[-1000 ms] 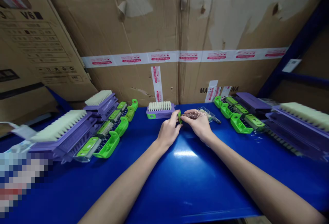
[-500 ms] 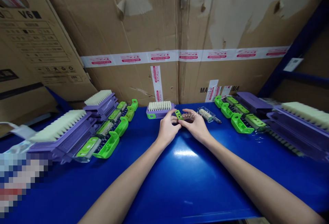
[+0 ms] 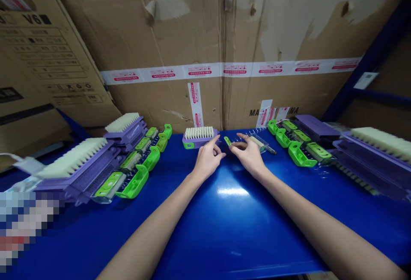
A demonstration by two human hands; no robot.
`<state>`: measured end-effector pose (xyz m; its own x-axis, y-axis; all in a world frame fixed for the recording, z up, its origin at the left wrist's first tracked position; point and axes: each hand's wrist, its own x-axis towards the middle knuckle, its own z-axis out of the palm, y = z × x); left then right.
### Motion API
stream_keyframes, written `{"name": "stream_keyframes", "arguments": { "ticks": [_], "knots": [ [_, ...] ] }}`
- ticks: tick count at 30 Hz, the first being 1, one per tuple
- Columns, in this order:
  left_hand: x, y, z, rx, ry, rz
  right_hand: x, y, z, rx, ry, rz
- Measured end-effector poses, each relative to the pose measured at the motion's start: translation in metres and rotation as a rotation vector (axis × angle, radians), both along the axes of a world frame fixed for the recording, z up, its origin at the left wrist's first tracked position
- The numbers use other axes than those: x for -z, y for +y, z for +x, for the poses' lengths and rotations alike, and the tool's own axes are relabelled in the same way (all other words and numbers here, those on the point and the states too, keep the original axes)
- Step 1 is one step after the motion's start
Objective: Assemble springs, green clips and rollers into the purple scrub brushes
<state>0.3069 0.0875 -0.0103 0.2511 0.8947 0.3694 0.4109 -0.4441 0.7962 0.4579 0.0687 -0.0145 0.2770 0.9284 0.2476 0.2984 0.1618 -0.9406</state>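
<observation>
My left hand hovers over the blue table, fingers loosely apart, index tip near a small purple brush with white bristles. It holds nothing. My right hand is beside it with fingers spread, thumb and index lying on a small clear roller piece with a green end. The piece lies flat on the table between the two hands.
Purple brushes and a row of green-handled rollers lie at the left. More green rollers and purple brushes lie at the right. Taped cardboard boxes wall off the back. A blue shelf post rises at the right.
Both hands were pinching the green-ended clear piece together. It now lies on the table, and the left hand has let go and drawn slightly left.
</observation>
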Motion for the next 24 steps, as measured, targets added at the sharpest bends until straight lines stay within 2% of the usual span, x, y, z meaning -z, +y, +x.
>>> {"name": "stream_keyframes", "arguments": {
  "ticks": [3,8,13,16,20,24],
  "knots": [
    [-0.002,0.009,-0.013,-0.068,0.132,0.124,-0.002,0.0,0.005,0.053,-0.11,-0.007],
    [-0.004,0.019,-0.031,-0.172,0.232,0.211,-0.002,-0.001,0.011,0.084,-0.352,-0.029],
    [-0.004,0.021,-0.039,-0.338,0.465,0.448,-0.006,-0.003,0.014,0.141,-0.526,0.043],
    [0.001,0.024,-0.043,-0.342,0.58,0.522,-0.011,-0.004,0.017,0.164,-0.516,0.051],
    [0.008,0.03,-0.048,-0.296,0.684,0.575,-0.017,-0.006,0.02,0.249,-0.387,0.136],
    [0.006,0.033,-0.05,-0.314,0.712,0.561,-0.022,-0.007,0.024,0.352,-0.269,0.238]
  ]
}}
